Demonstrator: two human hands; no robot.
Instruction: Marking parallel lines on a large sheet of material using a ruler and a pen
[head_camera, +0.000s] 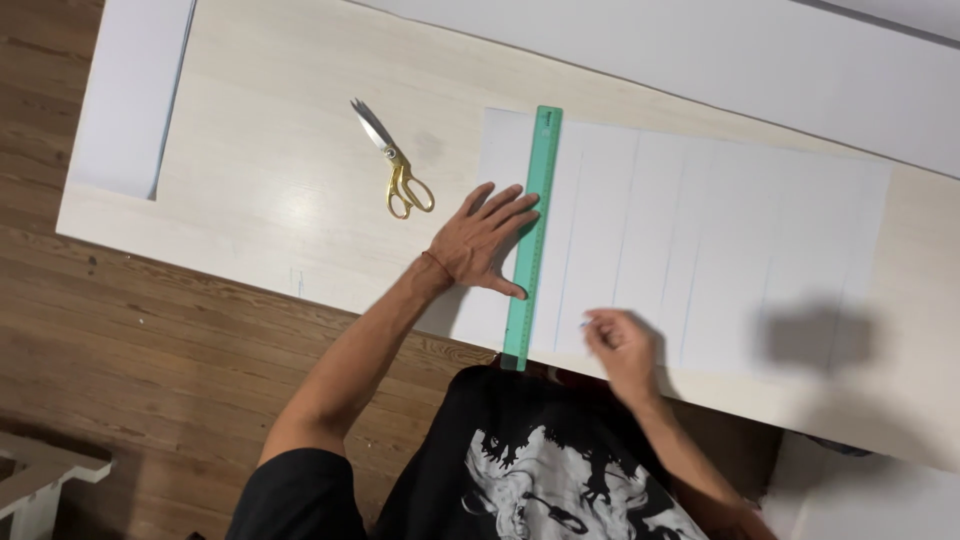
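Bright, even light falls from above me. A soft glare patch sits on the pale counter at nine o'clock. A blurred grey shadow lies on the white paper at three o'clock. My right hand looks slightly motion-blurred; the floor stays dimmer.

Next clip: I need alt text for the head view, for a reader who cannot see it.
A person's left hand presses a green ruler flat on a white sheet of paper ruled with faint lines, while the right hand holds a small pen or pencil beside the ruler. Gold-handled scissors lie apart on the pale wooden table.
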